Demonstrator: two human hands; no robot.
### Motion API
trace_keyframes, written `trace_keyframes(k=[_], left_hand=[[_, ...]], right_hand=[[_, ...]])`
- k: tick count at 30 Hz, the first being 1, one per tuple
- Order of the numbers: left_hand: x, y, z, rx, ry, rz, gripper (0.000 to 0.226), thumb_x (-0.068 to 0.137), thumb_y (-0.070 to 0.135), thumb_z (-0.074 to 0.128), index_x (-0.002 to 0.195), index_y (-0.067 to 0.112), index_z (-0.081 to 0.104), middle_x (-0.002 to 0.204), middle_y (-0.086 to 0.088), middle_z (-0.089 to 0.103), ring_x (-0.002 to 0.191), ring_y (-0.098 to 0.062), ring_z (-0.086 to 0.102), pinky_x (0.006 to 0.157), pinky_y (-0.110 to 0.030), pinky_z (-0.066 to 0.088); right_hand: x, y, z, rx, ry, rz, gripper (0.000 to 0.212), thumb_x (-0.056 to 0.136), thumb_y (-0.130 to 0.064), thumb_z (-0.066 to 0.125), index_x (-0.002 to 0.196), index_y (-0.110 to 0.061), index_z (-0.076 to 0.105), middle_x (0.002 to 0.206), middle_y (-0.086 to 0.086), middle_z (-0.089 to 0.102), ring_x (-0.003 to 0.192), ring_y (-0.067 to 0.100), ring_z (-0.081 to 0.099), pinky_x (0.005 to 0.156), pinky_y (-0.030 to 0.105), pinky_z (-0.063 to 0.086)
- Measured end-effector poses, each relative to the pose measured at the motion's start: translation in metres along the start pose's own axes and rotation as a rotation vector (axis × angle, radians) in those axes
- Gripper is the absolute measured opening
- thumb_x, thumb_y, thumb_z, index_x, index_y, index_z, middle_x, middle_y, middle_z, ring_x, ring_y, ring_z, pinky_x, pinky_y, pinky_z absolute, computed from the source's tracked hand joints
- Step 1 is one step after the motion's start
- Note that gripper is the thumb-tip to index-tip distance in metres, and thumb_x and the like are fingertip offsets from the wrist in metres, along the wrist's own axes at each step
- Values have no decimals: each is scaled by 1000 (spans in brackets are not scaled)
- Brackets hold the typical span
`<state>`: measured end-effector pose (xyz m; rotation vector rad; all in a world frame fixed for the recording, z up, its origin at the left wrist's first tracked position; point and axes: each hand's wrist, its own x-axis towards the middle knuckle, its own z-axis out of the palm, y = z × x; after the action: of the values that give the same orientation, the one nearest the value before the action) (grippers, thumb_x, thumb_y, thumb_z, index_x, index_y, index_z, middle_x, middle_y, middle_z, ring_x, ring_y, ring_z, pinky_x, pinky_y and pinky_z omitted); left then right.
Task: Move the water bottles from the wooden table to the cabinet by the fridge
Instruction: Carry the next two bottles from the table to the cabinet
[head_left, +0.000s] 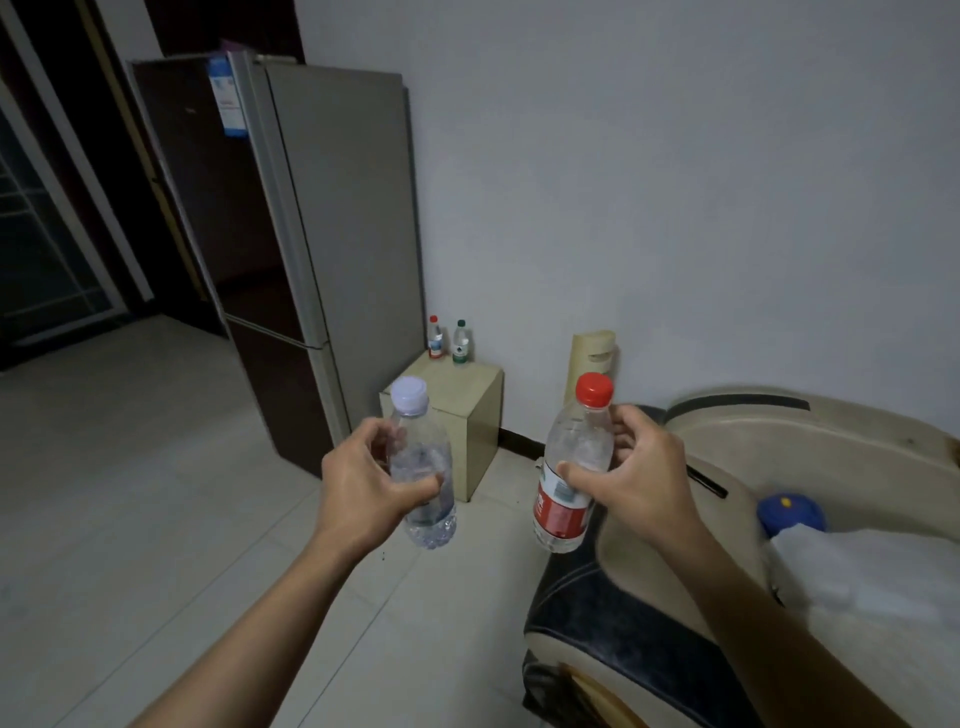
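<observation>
My left hand (363, 483) grips a clear water bottle with a white cap (421, 457), held upright in the air. My right hand (644, 478) grips a clear bottle with a red cap and red label (569, 467), also upright. Ahead stands a small beige cabinet (467, 415) against the wall, right beside the tall fridge (311, 249). On the cabinet's top stand two small bottles: a red-capped one (435, 338) and a green-capped one (460, 342). The wooden table is not in view.
A beige and dark massage chair (701, 519) fills the lower right, with a blue ball (789, 512) and white cloth on it. A beige upright panel (592, 364) leans on the wall behind it. Pale tiled floor (156, 493) stretches left toward a dark glass door (41, 234).
</observation>
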<state>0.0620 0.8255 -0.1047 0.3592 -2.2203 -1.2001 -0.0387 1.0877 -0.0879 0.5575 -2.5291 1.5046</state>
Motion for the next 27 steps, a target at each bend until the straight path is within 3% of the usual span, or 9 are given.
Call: trace_keyframes(k=[8, 12, 15, 18, 23, 27], left_hand=[[127, -55, 26, -48, -52, 8, 48, 55, 17, 91, 92, 22, 62, 84, 6, 69, 76, -11, 68, 66, -32, 60], [202, -84, 26, -44, -88, 39, 48, 54, 21, 91, 92, 25, 61, 84, 10, 68, 76, -6, 67, 66, -30, 59], [243, -104, 29, -50, -87, 38, 49, 55, 20, 91, 94, 26, 61, 85, 10, 69, 77, -6, 67, 66, -30, 59], [276, -127, 36, -58, -87, 20, 50, 54, 20, 92, 93, 26, 61, 85, 9, 69, 78, -8, 67, 67, -33, 60], [344, -166, 61, -51, -106, -13, 44, 54, 23, 91, 87, 26, 61, 81, 5, 69, 76, -14, 67, 66, -38, 58], [404, -187, 93, -12, -136, -19, 46, 53, 20, 92, 87, 23, 61, 81, 6, 69, 76, -13, 67, 64, -32, 57]], right_hand=[[118, 17, 60, -39, 35, 49, 58, 63, -22, 90, 112, -22, 58, 104, -9, 68, 92, 9, 67, 83, 35, 59], [182, 14, 96, -85, 37, 19, 52, 64, -23, 88, 106, -21, 58, 98, -13, 66, 89, 7, 67, 76, 22, 58], [216, 20, 117, -109, 80, -23, 62, 63, -34, 87, 113, -13, 58, 110, -1, 68, 96, 14, 67, 80, 30, 59], [250, 27, 139, -125, 71, -20, 56, 63, -32, 87, 107, -12, 58, 106, 1, 67, 93, 15, 67, 80, 33, 60], [323, 51, 177, -129, 70, -24, 51, 64, -29, 89, 102, -18, 56, 99, -10, 62, 89, 1, 61, 73, 14, 50], [389, 84, 201, -96, 89, -29, 54, 63, -32, 89, 105, -18, 57, 102, -8, 64, 90, 5, 63, 76, 21, 54]])
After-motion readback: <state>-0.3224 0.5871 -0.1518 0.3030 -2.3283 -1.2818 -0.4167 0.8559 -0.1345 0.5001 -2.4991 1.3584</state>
